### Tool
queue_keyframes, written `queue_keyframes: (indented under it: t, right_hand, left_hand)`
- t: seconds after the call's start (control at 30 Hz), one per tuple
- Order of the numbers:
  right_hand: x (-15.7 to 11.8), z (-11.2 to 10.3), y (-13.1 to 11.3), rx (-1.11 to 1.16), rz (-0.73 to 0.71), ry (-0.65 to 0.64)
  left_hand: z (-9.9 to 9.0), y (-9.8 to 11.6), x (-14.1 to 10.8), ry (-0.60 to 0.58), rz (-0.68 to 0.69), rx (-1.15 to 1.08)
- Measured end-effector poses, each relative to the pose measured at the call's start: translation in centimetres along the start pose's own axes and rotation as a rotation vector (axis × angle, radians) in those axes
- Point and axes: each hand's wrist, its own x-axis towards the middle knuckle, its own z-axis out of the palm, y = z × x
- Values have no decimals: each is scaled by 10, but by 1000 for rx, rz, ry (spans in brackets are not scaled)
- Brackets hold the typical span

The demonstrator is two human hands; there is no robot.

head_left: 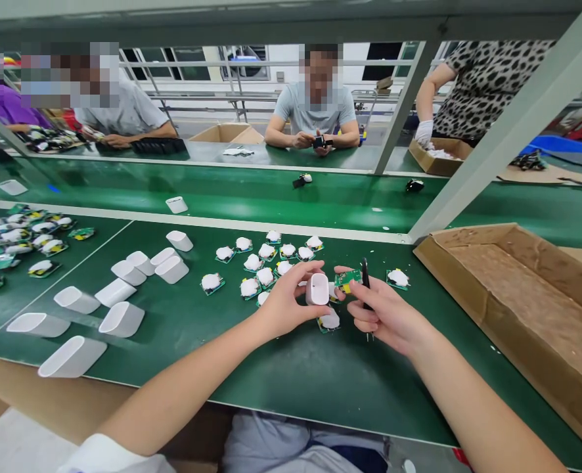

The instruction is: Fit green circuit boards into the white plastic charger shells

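A white case is held above the counter, between its near and far edges, its open end turned toward the wearer. The left hand grips it, thumb below and fingers above. Just beside it, the right hand pinches a small green circuit board between thumb and fingers, and also holds dark tweezers, roughly upright.

Below and behind the hands, boards with white tops lie loosely grouped, most of them toward the counter's far edge. One more board sits apart, right of the right hand. To the left, empty white cases lie on their sides, spread from near the far edge down to the near edge. Past a thin pale line across the counter, a crowded heap of boards lies toward the far edge. On the right, a cardboard tray runs from the far edge toward the near right corner.

Beyond the far edge, a green belt carries a few scattered pieces. Across it, a co-worker in a pale shirt handles a small black part; farther right, a white-gloved hand is at an open carton.
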Motion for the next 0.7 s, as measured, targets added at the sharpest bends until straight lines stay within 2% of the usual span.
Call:
queue_keyframes:
  t: [0.13, 0.3, 0.47, 0.7]
  right_hand:
    - [0, 0, 0, -13, -19, -6]
    - [2, 0, 1, -29, -10, -3]
    - [-1, 1, 2, -13, -53, 36]
    - [3, 0, 1, 83, -8, 129]
  left_hand:
    - [0, 0, 1, 5, 19, -13]
    - [0, 2, 1, -42, 83, 20]
    - [1, 3, -1, -41, 106, 44]
    - [0, 3, -2, -55, 116, 30]
